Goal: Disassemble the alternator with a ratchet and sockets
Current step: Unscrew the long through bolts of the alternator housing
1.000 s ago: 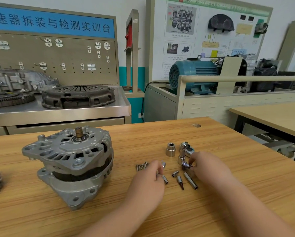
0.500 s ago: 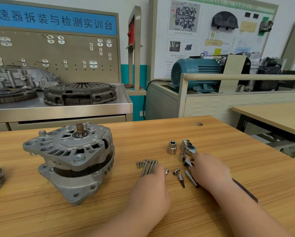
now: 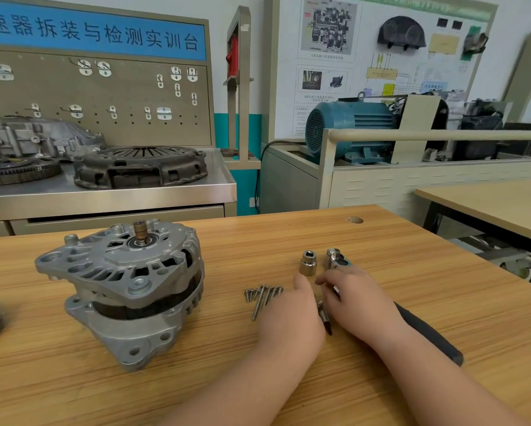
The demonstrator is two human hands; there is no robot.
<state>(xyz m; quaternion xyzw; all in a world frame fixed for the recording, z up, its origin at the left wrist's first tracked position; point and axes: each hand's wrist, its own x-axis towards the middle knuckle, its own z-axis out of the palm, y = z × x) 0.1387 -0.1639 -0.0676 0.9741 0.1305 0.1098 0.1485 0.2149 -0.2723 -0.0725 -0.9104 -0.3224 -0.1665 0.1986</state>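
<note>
Alternator [image 3: 129, 290] stands left of centre on the wooden bench [image 3: 73, 392]. Its shaft [image 3: 140, 231] points up and is tipped slightly away, so the long axis runs close to vertical, and the body leans on its lower housing. The tools lie to its right, well apart from it. One ratchet [image 3: 334, 260] lies diagonally, chrome head far and left, dark handle running toward the near right. One socket [image 3: 308, 263] stands upright just beside that head, opening up. A bunch of loose screws [image 3: 264, 295] lies between the alternator and the hands: at least five, heads too crowded for a sure count. The left hand [image 3: 288, 315] rests palm down by the screws with its fingers hidden, so I cannot tell whether it holds anything. The right hand [image 3: 361, 302] lies across the ratchet's middle, covering it, fingers reaching left; its grip cannot be told either. One slim bit [image 3: 324, 316] shows between both hands. Behind, a steel bench [image 3: 165, 192] carries one clutch cover [image 3: 141, 166] and one flywheel [image 3: 18, 171].
</note>
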